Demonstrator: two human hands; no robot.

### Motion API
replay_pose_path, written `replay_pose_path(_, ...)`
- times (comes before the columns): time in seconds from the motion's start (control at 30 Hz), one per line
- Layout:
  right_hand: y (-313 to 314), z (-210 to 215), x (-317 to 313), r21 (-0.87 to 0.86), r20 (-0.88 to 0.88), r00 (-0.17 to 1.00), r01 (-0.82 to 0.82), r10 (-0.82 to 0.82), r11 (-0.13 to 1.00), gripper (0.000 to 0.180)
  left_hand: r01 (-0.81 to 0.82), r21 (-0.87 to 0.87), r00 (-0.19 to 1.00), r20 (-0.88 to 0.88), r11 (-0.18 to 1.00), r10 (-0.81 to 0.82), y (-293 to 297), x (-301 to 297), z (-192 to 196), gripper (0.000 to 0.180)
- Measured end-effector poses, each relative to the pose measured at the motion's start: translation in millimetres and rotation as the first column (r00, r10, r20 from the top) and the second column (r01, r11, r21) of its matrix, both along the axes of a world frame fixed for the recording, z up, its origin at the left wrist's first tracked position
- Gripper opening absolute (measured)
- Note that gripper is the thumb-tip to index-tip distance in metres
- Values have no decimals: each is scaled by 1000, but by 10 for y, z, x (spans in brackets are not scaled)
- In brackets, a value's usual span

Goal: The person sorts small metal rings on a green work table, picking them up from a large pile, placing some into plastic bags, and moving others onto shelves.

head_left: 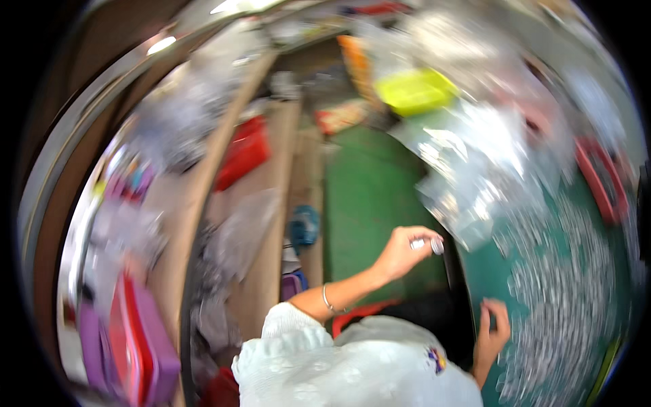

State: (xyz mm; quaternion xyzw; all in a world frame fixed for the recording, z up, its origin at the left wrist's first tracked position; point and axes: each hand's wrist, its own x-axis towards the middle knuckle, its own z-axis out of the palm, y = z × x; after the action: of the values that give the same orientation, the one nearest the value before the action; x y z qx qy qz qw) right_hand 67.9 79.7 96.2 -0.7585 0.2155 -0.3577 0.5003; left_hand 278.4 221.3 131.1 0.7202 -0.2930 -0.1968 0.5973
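My left hand (400, 255) is raised over the green floor, left of the table edge. Its fingers are closed on small silvery-white round pieces (437, 245), one at the fingertips and another whitish bit beside it; blur hides their exact kind. Low at the table's near left edge, my right hand (491, 334) has thumb and forefinger curled together; I cannot make out anything between them. To its right, many thin, clear, shiny strips (563, 298) lie spread across the green tabletop (491, 275).
Clear plastic bags (475, 169) cover the table's far part, beside a yellow-green basket (417, 91). A red-framed object (601, 180) lies at the right. On the left, wooden shelves (224, 149) hold plastic bags, a red packet (244, 150) and purple-and-red cases (139, 339).
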Motion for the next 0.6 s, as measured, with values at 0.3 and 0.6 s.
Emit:
replay_pose_path(0.3, 106, -150, 305, 83, -236, 927, -279, 291, 957, 17, -707, -611, -111, 593, 356, 798, 2485, 2146, 2123, 13)
replay_pose_path(0.6, 317, -172, 782, 68, -289, 873, -392, 394, 918, 17, -618, -771, -585, 322, -152, 744, 4877, 2879, 2582, 21)
